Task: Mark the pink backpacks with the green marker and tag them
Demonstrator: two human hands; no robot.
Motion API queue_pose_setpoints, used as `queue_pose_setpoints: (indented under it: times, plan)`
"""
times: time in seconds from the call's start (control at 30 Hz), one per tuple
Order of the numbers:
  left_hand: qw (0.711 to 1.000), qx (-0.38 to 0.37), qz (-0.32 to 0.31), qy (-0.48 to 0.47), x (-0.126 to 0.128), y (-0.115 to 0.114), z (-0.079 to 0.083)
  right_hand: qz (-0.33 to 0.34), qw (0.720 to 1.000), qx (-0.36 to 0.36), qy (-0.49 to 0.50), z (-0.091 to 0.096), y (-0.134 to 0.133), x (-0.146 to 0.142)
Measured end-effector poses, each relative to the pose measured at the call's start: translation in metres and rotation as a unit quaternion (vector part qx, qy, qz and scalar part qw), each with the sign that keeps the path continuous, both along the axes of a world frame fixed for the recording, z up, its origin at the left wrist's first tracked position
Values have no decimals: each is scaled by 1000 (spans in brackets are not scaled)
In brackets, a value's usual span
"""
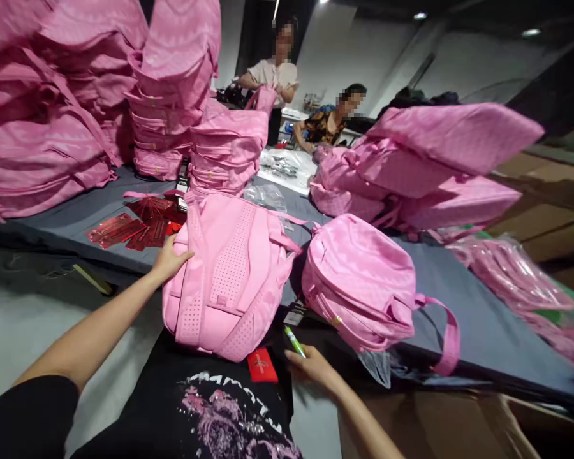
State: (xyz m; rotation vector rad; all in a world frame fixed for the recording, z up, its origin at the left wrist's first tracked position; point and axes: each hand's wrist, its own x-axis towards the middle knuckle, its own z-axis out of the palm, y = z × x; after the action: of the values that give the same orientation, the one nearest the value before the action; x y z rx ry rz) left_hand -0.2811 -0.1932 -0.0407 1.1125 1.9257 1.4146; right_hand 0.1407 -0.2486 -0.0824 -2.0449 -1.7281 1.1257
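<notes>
A pink backpack (263, 290) stands tilted at the table's near edge, with its perforated back panel and shoulder straps facing me. My left hand (169, 260) grips its left side near the upper strap, the thumb lying over the front. Low on the right, my right hand (310, 362) is closed around a slim green pen-like tool (294, 342) with a pale band; its exact kind is unclear. A red tag (262, 366) hangs under the backpack. To the right lies a second pink backpack (363, 280), front pocket toward me, with a black-and-white tag (295, 313) beside it.
Red tags (124, 231) are spread on the grey-covered table (62, 223). Stacked pink backpacks (172, 95) rise at the left, and more backpacks (411, 166) lie piled at the right. Plastic-wrapped pink pieces (521, 274) lie far right. Two people work behind the table.
</notes>
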Motion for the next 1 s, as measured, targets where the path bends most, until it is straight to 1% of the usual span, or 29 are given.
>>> queue_pose_setpoints:
  times: [0.03, 0.07, 0.1, 0.13, 0.17, 0.2, 0.23, 0.27, 0.3, 0.33, 0.37, 0.4, 0.43, 0.47, 0.53, 0.6, 0.63, 0.7, 0.77, 0.8, 0.83, 0.87, 0.93, 1.0]
  plan:
    - [999, -23, 9, 30, 6, -2, -17, -12, 1000, -13, -14, 9, 1, 14]
    - [997, -39, 17, 58, 13, -3, -31, -21, 999, -14, -36, 22, 5, 26]
    - [995, -48, 24, 84, 21, -4, -42, -30, 998, 0, -52, 37, 13, 33]
    - [992, -53, 32, 106, 28, -6, -48, -37, 996, 31, -71, 53, 23, 33]
    - [989, -51, 41, 134, 36, -8, -52, -27, 991, 87, -96, 67, 34, 26]
    - [983, -38, 49, 173, 44, -10, -51, -10, 986, 143, -85, 77, 46, 11]
    - [973, -14, 53, 223, 51, -11, -47, 7, 982, 186, -29, 84, 59, -11]
    - [959, 24, 46, 280, 59, -10, -41, 18, 972, 225, 68, 86, 71, -38]
    - [938, 72, 22, 338, 67, -7, -32, 25, 953, 249, 172, 83, 83, -66]
    - [913, 121, -22, 388, 75, 0, -21, 17, 929, 266, 256, 77, 94, -92]
    - [887, 162, -80, 424, 84, 11, -10, -5, 903, 295, 314, 68, 104, -114]
    - [864, 186, -146, 445, 94, 25, 2, -25, 881, 326, 341, 57, 112, -130]
    - [839, 197, -216, 459, 106, 44, 12, -47, 869, 350, 346, 45, 119, -139]
    - [814, 195, -280, 471, 119, 65, 21, -67, 864, 368, 338, 32, 123, -140]
    - [754, 180, -391, 497, 147, 112, 32, -96, 868, 379, 305, 8, 123, -124]
    - [684, 165, -477, 527, 176, 154, 36, -123, 876, 375, 277, -10, 116, -99]
    - [649, 158, -509, 543, 189, 170, 36, -134, 879, 376, 258, -17, 112, -87]
    - [589, 141, -557, 569, 209, 192, 35, -144, 884, 387, 220, -29, 106, -70]
    - [545, 133, -593, 577, 219, 200, 34, -134, 886, 400, 193, -40, 104, -65]
    - [530, 138, -610, 572, 220, 200, 35, -126, 887, 402, 187, -45, 104, -65]
    - [522, 146, -625, 562, 220, 198, 35, -120, 889, 400, 186, -50, 105, -66]
    - [519, 156, -636, 549, 219, 196, 35, -119, 893, 394, 184, -54, 106, -68]
    - [526, 162, -646, 530, 216, 191, 36, -134, 899, 376, 178, -63, 109, -72]
    - [534, 139, -647, 525, 215, 189, 35, -160, 901, 363, 177, -69, 112, -75]
